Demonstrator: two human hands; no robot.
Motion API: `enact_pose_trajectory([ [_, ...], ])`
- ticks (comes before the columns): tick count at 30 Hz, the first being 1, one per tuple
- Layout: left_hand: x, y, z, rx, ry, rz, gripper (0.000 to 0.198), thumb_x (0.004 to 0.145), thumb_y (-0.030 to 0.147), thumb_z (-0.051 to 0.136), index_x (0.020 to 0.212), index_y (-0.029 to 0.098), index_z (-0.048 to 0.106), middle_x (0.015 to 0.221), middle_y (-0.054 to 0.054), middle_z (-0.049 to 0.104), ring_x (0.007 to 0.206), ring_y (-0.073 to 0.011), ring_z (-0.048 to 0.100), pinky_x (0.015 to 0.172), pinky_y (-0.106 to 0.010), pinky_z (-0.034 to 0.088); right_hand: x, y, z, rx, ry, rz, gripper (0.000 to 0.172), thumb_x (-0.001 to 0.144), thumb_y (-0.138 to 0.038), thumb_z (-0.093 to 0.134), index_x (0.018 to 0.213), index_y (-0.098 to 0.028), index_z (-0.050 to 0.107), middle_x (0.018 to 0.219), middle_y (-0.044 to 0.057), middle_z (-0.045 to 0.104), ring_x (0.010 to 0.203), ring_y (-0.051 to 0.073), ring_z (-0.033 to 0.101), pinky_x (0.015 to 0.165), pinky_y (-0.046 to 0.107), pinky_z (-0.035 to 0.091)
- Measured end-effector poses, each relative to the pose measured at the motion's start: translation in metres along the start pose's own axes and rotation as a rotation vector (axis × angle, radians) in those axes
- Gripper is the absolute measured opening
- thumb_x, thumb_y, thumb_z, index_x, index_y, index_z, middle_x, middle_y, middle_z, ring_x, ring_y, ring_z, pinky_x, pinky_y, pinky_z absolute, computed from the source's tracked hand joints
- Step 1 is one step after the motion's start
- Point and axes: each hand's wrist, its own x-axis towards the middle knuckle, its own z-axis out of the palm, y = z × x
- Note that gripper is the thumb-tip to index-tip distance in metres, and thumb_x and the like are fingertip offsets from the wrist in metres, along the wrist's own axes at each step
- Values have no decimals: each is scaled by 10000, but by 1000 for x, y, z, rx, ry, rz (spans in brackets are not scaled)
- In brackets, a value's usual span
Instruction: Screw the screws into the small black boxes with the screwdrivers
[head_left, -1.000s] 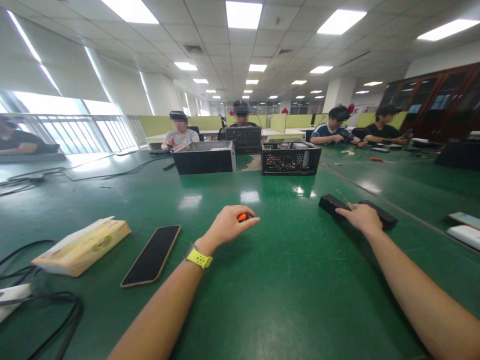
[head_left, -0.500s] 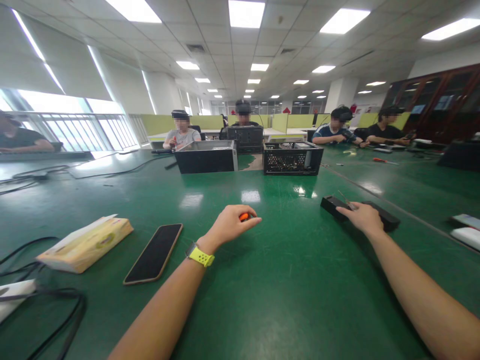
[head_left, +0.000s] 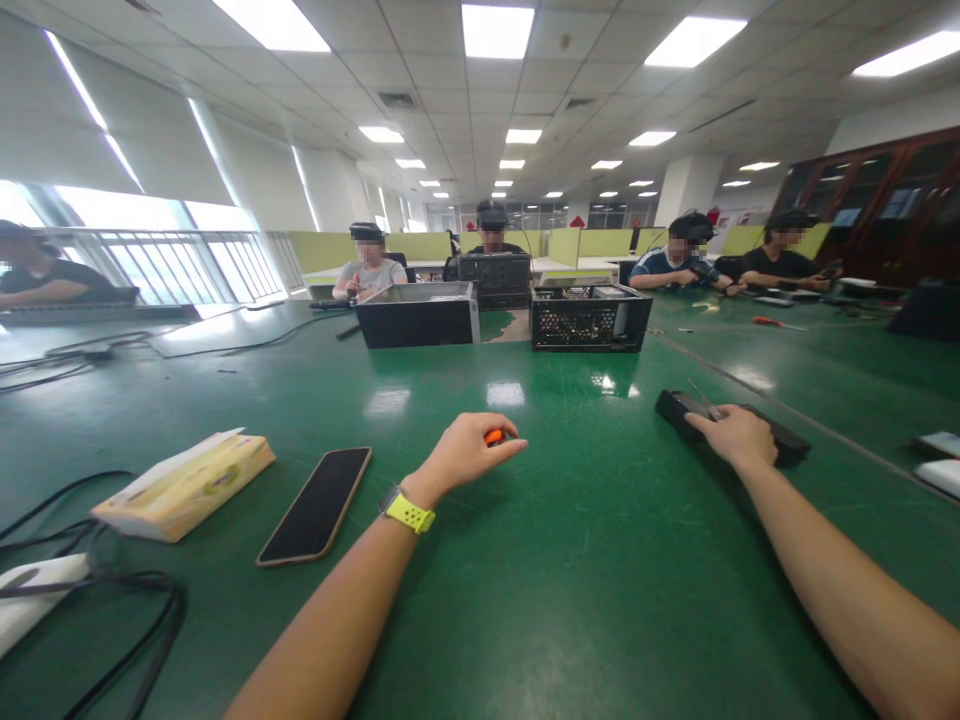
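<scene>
Curling round one small orange thing [head_left: 494,437], the fingers of the left hand [head_left: 466,452] grasp it mid-frame, just above the green table [head_left: 562,600]; most of it is hidden by the fingers, its kind hard to make out. One watch [head_left: 409,510], yellow band, on that wrist.

Right hand [head_left: 739,435]: right of centre, over a black block [head_left: 679,410], dark ends showing on both sides. Whether one piece or two, cannot tell; the hand covers the middle. One thin metal shaft [head_left: 703,397] slants up by thumb and forefinger. Fingers bent, but cannot tell whether they grip the shaft or rest on the block.

Lower left: one phone [head_left: 315,508], one soft pack [head_left: 187,490], one white strip [head_left: 37,595] cut off by the edge, black cables [head_left: 177,605] too tangled to count.

Upper middle: three computer cases [head_left: 420,325], the rearmost partly hiding one of five people [head_left: 371,270]. Far-left person cut off by the frame. Right: one orange-handled tool [head_left: 769,321]; two pale items [head_left: 941,474] cropped at the edge.
</scene>
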Motion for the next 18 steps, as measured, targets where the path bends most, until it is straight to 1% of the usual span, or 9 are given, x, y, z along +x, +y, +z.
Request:
enact_pose_trajectory([
  [2, 0, 0, 1, -4, 0, 2, 267, 854, 409, 585, 865, 172, 707, 830, -32, 703, 755, -151, 625, 728, -254, 462, -1, -2, 2, 0, -4, 0, 678, 672, -642, 624, 1175, -189, 651, 1045, 215, 671, 970, 413, 627, 743, 489, 496],
  [5, 0, 0, 1, -2, 0, 1, 276, 852, 419, 584, 865, 172, 708, 829, -35, 703, 753, -152, 624, 723, -255, 461, -3, -6, 5, -12, 9, 42, 646, 709, -633, 592, 1194, -209, 631, 1086, 213, 655, 1006, 419, 612, 757, 498, 488],
  [7, 0, 0, 2, -1, -2, 0, 277, 852, 419, 584, 865, 172, 708, 826, -33, 702, 751, -151, 623, 716, -253, 458, -3, -8, 1, -3, 14, 62, 707, 715, -668, 567, 1248, -203, 592, 1120, 224, 639, 1018, 424, 604, 760, 505, 484],
  [9, -1, -1, 2, 2, -4, -4, 275, 854, 416, 580, 864, 173, 708, 820, -29, 702, 745, -148, 622, 706, -249, 456, -1, -8, -9, 35, 45, 65, 795, 704, -711, 553, 1304, -190, 543, 1134, 238, 627, 1020, 429, 598, 761, 509, 479],
  [10, -1, -1, 1, 5, -3, -9, 275, 855, 416, 578, 864, 175, 709, 815, -28, 702, 739, -147, 621, 702, -248, 455, 1, -7, -17, 59, 70, 65, 812, 705, -724, 543, 1315, -188, 533, 1134, 242, 626, 1022, 434, 593, 760, 511, 476],
  [13, 0, -2, 1, 14, -2, -20, 283, 853, 423, 574, 866, 176, 712, 809, -28, 703, 732, -147, 619, 699, -246, 453, 4, 8, -42, 89, 159, 98, 715, 760, -703, 484, 1240, -186, 599, 1117, 263, 624, 1035, 478, 565, 732, 543, 452],
  [15, 0, -1, 0, 9, -2, -22, 285, 852, 426, 574, 863, 176, 711, 814, -28, 705, 739, -148, 621, 697, -243, 452, 5, 22, -55, 79, 193, 113, 697, 745, -692, 508, 1227, -198, 608, 1141, 268, 604, 1042, 514, 539, 706, 565, 434],
  [16, 0, -1, 0, 5, -2, -23, 283, 851, 425, 575, 860, 176, 711, 815, -26, 705, 741, -148, 622, 695, -241, 451, 4, 29, -59, 90, 185, 63, 668, 734, -678, 534, 1222, -229, 609, 1148, 246, 602, 1046, 505, 537, 708, 558, 430],
  [18, -1, 0, -1, 4, -4, -24, 279, 851, 424, 578, 857, 179, 709, 816, -24, 706, 742, -147, 623, 692, -238, 450, 1, 37, -63, 130, 96, -88, 593, 745, -634, 551, 1217, -278, 604, 1142, 199, 609, 1063, 472, 536, 732, 536, 431],
])
